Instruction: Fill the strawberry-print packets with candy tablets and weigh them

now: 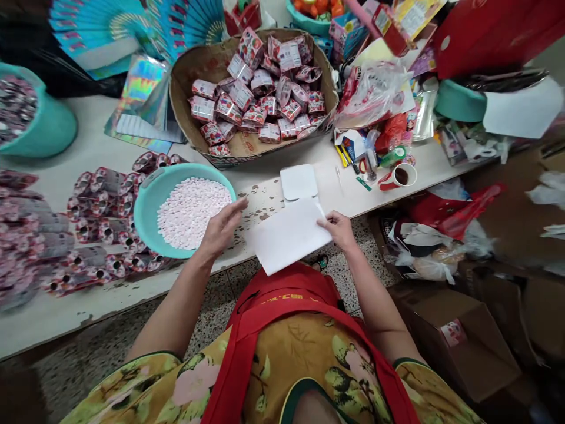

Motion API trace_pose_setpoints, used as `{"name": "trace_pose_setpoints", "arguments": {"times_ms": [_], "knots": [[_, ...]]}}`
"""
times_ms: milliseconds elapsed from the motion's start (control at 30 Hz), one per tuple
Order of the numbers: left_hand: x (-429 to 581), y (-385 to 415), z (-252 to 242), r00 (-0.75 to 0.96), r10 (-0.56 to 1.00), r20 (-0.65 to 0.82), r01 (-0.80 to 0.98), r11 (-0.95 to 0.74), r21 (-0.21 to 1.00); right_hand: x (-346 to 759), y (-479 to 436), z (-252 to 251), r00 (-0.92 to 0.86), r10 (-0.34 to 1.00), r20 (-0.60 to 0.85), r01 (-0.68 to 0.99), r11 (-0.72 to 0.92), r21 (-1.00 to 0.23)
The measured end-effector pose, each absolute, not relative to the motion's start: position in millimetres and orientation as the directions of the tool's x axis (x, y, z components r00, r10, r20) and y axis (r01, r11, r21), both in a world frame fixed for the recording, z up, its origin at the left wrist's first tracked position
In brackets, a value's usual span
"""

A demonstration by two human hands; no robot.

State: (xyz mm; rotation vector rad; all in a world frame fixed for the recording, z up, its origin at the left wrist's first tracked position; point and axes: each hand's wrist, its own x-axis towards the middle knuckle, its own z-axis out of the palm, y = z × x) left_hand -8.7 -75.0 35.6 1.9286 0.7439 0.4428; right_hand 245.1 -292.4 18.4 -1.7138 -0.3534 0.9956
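Clerk: Hands first?
Checker: Two, apart. Right hand (338, 229): thumb and fingers pinched on the right edge of a white sheet (289, 238). Left hand (221, 228): fingers extended and unclosed, at the right side of the turquoise bowl (143, 215); contact with the rim, cannot tell.
Clerk: Location of the sheet?
Checker: Between the hands, in front of the body, slanted, its lower corner reaching past the near edge of the white table (265, 172).
Clerk: Bowl contents?
Checker: Small pale pieces (189, 209), many, heaped.
Clerk: Adjoining items?
Checker: Square white tray (299, 182), one, just beyond the sheet. Red-and-white wrappers (106, 200), in rows left of the bowl, several with round open ends showing.
Clerk: Farther out?
Checker: Cardboard box (184, 112), one, beyond the tray, holding printed packets (260, 88). Paper cup (386, 181), one, dark contents, right side. Blue fans (88, 38), far left.
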Motion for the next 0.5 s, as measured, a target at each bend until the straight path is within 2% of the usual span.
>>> {"name": "trace_pose_setpoints", "arguments": {"times_ms": [100, 167, 267, 367, 433, 500], "knots": [[20.2, -86.9, 37.1, 0.792, 0.59, -0.158, 0.392, -0.291, 0.873, 234.7, -283.0, 34.8, 0.551, 0.735, -0.395, -0.088, -0.42, -0.903], [38.4, -105.4, 35.1, 0.813, 0.566, -0.139, 0.388, -0.348, 0.854, 225.3, -278.0, 37.0, 0.577, 0.715, -0.393, -0.056, -0.446, -0.893], [50.6, -129.7, 28.5, 0.787, 0.613, 0.06, 0.296, -0.462, 0.836, 215.3, -280.0, 27.4, 0.641, 0.623, -0.448, -0.164, -0.46, -0.873], [42.2, -134.5, 26.2, 0.756, 0.573, 0.317, 0.206, -0.667, 0.716, 213.3, -292.4, 10.0, 0.601, 0.578, -0.552, -0.277, -0.498, -0.822], [27.3, -127.6, 30.4, 0.772, 0.443, 0.455, 0.1, -0.792, 0.602, 215.8, -302.9, -1.8, 0.576, 0.584, -0.572, -0.215, -0.566, -0.796], [7.8, -118.0, 37.9, 0.798, 0.285, 0.532, -0.033, -0.859, 0.51, 221.2, -312.7, -11.5, 0.574, 0.602, -0.554, -0.098, -0.622, -0.777]]}}
